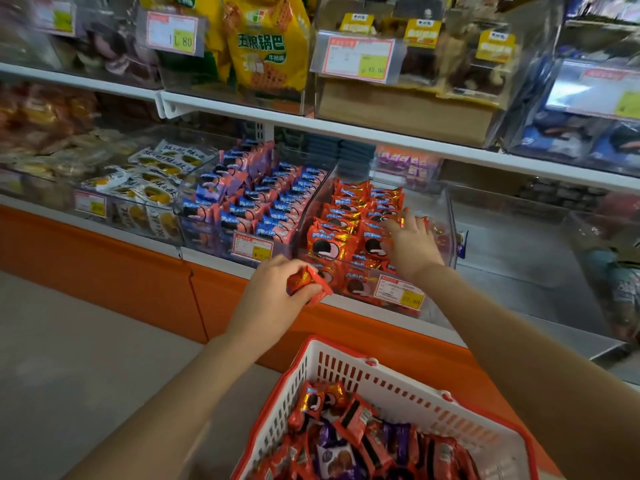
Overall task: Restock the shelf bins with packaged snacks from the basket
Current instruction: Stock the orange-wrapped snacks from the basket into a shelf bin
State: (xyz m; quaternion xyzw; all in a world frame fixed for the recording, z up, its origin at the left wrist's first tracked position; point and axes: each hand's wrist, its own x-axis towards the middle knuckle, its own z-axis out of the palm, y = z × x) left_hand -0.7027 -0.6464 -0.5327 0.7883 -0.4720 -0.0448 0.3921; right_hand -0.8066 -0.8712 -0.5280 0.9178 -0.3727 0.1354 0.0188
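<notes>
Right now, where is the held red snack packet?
In the head view's lower centre, the left hand grips the red snack packet in front of the clear bin of red packets, above the basket.

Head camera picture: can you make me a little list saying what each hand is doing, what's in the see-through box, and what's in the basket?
left hand: grips one red packet, in front of the clear bin
right hand: reaches into the clear bin, fingers on the packets; grip unclear
clear bin: rows of red packets, right side less full
bin to the left: blue and pink packets
basket: white, red rim, holds red and purple packets
</notes>
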